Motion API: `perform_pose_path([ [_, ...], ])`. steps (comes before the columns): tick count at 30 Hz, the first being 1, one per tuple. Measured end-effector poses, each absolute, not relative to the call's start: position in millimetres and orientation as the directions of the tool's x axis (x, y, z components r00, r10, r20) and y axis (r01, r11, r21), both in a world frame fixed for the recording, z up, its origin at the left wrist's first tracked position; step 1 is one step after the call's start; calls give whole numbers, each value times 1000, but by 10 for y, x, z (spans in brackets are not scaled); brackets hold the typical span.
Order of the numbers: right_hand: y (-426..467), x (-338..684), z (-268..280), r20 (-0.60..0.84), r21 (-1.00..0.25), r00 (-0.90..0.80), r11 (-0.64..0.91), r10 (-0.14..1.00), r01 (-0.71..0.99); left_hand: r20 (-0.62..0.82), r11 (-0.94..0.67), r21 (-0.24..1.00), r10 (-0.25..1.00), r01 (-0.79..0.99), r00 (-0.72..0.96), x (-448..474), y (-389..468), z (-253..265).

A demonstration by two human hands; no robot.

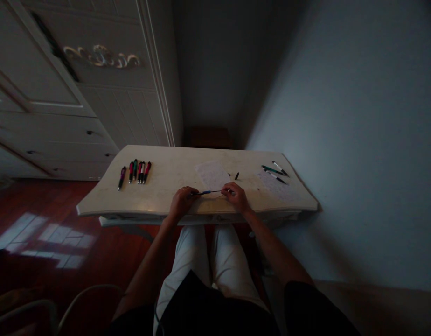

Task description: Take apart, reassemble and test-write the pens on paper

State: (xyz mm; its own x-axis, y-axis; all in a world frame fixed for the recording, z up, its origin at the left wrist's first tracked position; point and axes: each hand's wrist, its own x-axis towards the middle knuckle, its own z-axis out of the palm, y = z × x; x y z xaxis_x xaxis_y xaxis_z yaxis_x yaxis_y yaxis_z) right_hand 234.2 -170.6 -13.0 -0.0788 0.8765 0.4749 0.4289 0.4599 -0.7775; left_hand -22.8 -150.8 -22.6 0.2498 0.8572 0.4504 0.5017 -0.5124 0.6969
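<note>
My left hand (182, 201) is closed on a pen barrel (205, 192), dark with a blue section, held level above the front edge of the table. A thin dark pen refill (216, 191) sticks out of the barrel's right end, and the fingers of my right hand (237, 198) pinch its other end. Just beyond my right hand lies a small black pen part (237, 176). A tiny piece (229, 174) beside it is too small to make out. Behind the pen lies a sheet of paper (212, 172) with faint writing.
Several pens (139, 172) lie side by side on the left of the white table (170, 175). At the right, several more pens (273, 171) rest on and near a second written sheet (283, 190). A wall (358, 140) borders the right side; a white cabinet (124, 107) stands behind left.
</note>
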Motion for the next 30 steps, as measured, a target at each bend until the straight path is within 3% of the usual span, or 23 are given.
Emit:
perform_pose_path([
  [7, -1742, 2160, -133, 504, -781, 26, 442, 864, 441, 476, -502, 764, 863, 406, 170, -261, -1533, -185],
  [14, -1771, 2144, -90, 501, -777, 101, 395, 859, 491, 465, -512, 771, 859, 379, 216, -239, -1546, -164],
  [19, -1819, 2144, -91, 508, -769, 70, 416, 858, 486, 505, -552, 761, 834, 341, 221, -258, -1548, -163],
  [30, -1861, 2016, -53, 499, -757, 14, 427, 867, 495, 456, -509, 785, 860, 353, 228, -271, -1556, -166],
])
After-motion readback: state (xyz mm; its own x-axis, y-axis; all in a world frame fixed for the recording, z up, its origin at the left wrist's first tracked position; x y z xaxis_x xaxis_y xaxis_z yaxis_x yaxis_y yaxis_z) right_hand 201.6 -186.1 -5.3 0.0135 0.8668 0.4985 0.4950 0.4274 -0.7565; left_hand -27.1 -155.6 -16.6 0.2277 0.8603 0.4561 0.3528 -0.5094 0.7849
